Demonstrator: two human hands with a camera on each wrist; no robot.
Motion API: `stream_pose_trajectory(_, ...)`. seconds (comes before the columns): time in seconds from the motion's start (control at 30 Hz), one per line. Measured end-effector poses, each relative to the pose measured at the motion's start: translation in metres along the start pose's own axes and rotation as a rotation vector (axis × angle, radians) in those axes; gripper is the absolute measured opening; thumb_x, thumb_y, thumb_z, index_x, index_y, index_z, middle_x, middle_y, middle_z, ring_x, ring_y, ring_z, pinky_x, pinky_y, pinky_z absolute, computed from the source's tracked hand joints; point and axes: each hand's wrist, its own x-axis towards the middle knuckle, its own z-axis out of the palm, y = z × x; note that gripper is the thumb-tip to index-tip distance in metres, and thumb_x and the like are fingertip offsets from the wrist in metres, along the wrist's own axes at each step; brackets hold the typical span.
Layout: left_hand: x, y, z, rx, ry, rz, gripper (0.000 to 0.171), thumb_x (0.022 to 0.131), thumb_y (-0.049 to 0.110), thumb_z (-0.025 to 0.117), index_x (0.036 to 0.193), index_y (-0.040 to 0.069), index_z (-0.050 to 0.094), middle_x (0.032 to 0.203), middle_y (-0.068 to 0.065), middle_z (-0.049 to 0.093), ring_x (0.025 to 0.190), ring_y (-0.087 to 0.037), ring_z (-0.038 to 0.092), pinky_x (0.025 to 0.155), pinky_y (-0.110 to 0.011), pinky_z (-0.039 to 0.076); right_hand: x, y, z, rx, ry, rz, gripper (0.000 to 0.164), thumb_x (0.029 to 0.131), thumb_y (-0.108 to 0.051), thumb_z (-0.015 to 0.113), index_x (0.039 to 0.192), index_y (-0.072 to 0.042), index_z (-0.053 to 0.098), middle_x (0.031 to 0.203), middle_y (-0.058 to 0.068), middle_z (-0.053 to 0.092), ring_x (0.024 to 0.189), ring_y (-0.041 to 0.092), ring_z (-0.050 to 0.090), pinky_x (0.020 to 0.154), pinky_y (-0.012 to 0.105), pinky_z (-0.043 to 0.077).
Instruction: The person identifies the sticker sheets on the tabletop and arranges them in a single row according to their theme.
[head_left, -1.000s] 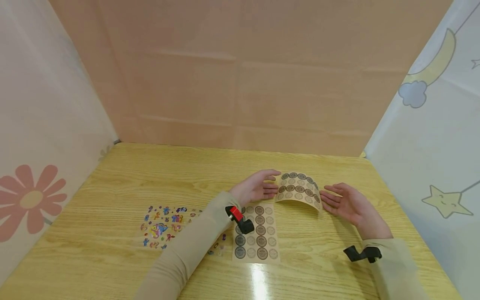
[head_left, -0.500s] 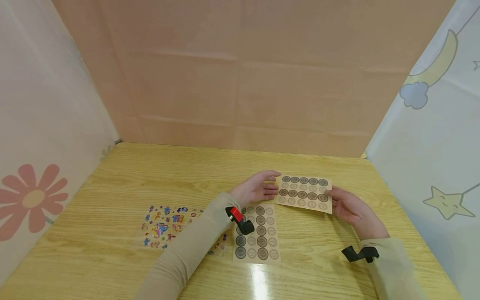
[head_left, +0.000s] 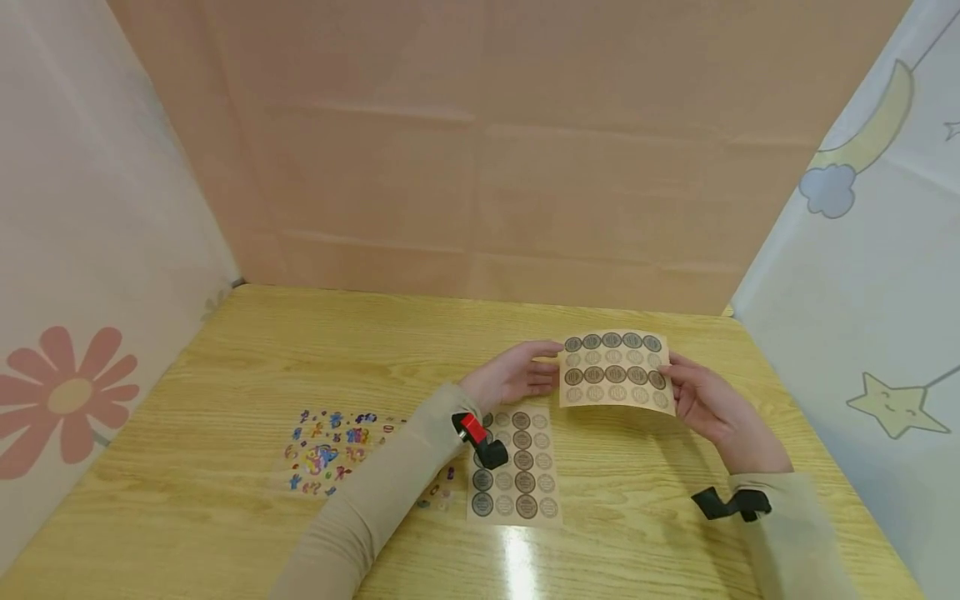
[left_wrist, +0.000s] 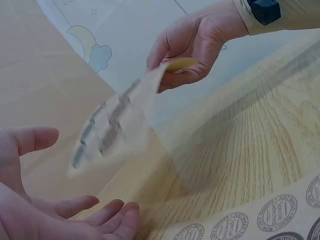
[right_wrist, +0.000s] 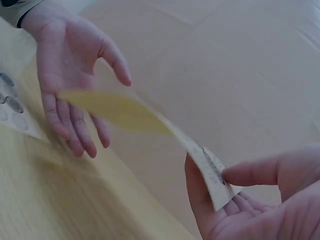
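My right hand [head_left: 716, 410] pinches the right edge of a tan sticker sheet [head_left: 615, 367] with rows of round dark and pale seals. The sheet is raised off the table and bowed; its yellowish back [right_wrist: 115, 112] shows in the right wrist view. Close to the sheet's left edge is my left hand [head_left: 510, 373], palm turned toward it. In the left wrist view its thumb and fingers [left_wrist: 117, 222] are spread apart with nothing held. A second sheet of round seal stickers [head_left: 536, 479] lies flat below the left hand, partly covered by the left wrist.
Left of the flat seal sheet lie clear sheets of small colourful character stickers [head_left: 322, 458], partly hidden under the left forearm. The wood-grain table [head_left: 337, 333] is bounded by a plain backdrop [head_left: 480, 183] behind and printed side walls [head_left: 847, 292].
My right hand has gone from relaxed fingers beside the curled sheet to pinching its right edge. The sheet has straightened and risen, swinging slightly right. The left hand has stayed nearly still.
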Motion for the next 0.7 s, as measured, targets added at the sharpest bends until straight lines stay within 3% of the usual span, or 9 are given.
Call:
stream_pose_trajectory(0.17, -0.002, 0.004, 0.003, 0.001, -0.076, 0.016, 0.053, 0.092, 0.037, 0.059, 0.132, 0.005, 0.049, 0.118, -0.016, 0.057, 0.108, -0.030, 0.057, 0.104, -0.046, 0.039, -0.002, -0.012, 0.009, 0.013, -0.051, -0.027, 0.043, 0.104, -0.002, 0.024, 0.122, -0.010, 0.063, 0.106, 0.013, 0.068, 0.092, 0.022, 0.068, 0.075, 0.031, 0.058)
stream_pose_trajectory(0.37, -0.007, 0.012, 0.006, 0.028, -0.204, 0.014, 0.063, 0.094, 0.052, 0.050, 0.135, 0.005, 0.052, 0.117, -0.013, 0.062, 0.100, -0.027, 0.062, 0.096, -0.045, 0.047, -0.002, -0.018, 0.022, -0.073, -0.038, 0.033, 0.045, 0.105, -0.004, 0.026, 0.121, -0.015, 0.067, 0.107, 0.010, 0.069, 0.091, 0.022, 0.068, 0.075, 0.033, 0.058)
stream_pose_trajectory(0.5, -0.014, 0.014, 0.010, 0.114, -0.271, 0.014, 0.052, 0.096, 0.043, 0.051, 0.131, 0.005, 0.054, 0.110, -0.007, 0.064, 0.090, -0.020, 0.064, 0.081, -0.036, 0.054, 0.000, -0.017, 0.029, -0.166, -0.003, 0.071, 0.041, 0.104, -0.003, 0.033, 0.116, -0.016, 0.069, 0.105, 0.009, 0.069, 0.090, 0.022, 0.068, 0.074, 0.033, 0.058)
stream_pose_trajectory(0.7, -0.022, 0.009, 0.016, 0.210, -0.248, 0.029, 0.029, 0.095, 0.011, 0.059, 0.122, 0.003, 0.061, 0.097, -0.007, 0.068, 0.081, -0.017, 0.066, 0.075, -0.033, 0.057, 0.001, -0.013, 0.035, -0.268, -0.026, 0.101, 0.039, 0.104, -0.004, 0.035, 0.116, -0.018, 0.069, 0.103, 0.010, 0.070, 0.090, 0.023, 0.068, 0.073, 0.034, 0.058)
